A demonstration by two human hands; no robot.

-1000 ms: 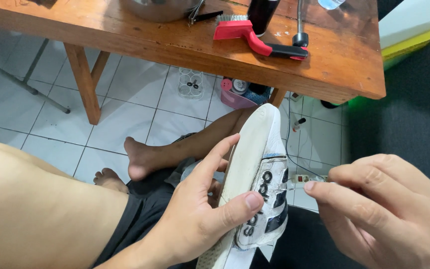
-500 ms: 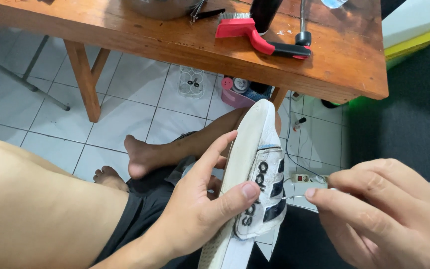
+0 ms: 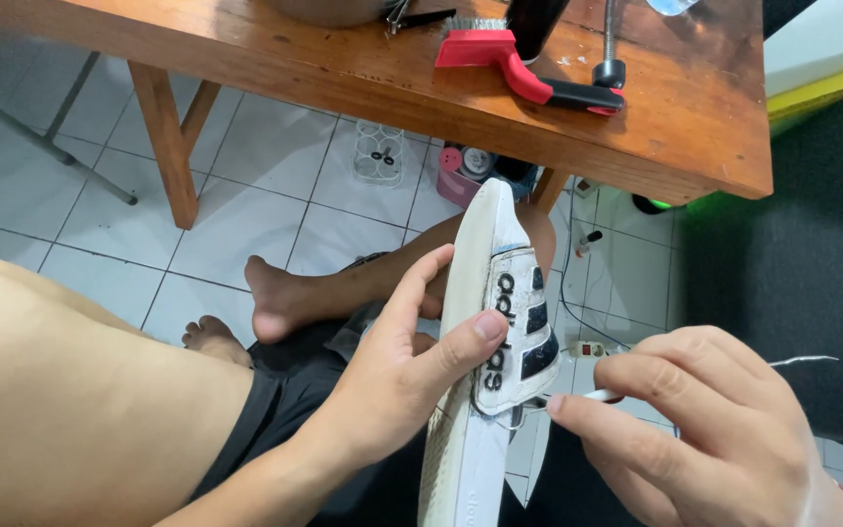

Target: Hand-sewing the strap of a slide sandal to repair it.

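Single head view, looking steeply down, close over lap; wooden table (image 3: 636, 127) edge across top.

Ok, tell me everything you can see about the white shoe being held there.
The white shoe is a low sneaker with dark stripes and dark lettering on its side, looking like leather or synthetic with a scuffed white rubber sole. It stands tilted, toe pointing toward the wooden table, sole facing left. The left hand grips it, thumb pressed on the side panel. The right hand holds a thin pointed tool at the side near the sole, where thread loops out.
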